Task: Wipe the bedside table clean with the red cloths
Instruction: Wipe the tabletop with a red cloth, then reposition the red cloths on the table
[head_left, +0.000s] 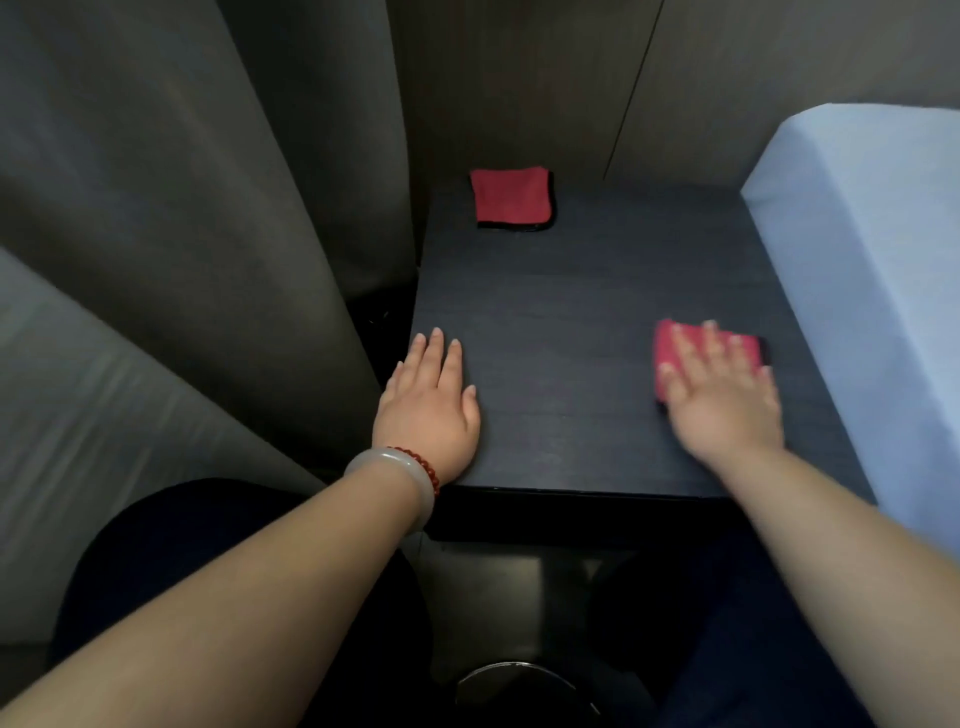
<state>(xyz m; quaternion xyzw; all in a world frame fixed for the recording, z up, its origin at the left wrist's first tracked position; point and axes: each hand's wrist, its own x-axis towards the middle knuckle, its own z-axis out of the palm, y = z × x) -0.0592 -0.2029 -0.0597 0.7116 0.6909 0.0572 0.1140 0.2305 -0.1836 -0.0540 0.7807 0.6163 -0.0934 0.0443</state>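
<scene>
Right hand (724, 395), fingers spread, is pressing a red cloth (670, 353) flat near the tabletop's (561, 322) right edge; left hand (428, 408) is lying open at its front-left corner.

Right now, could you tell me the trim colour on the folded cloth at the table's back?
Black trim on the folded red cloth, clearest in the head view.

red cloth (511, 199) folded, far-left on dark bedside table (561, 312)
</scene>
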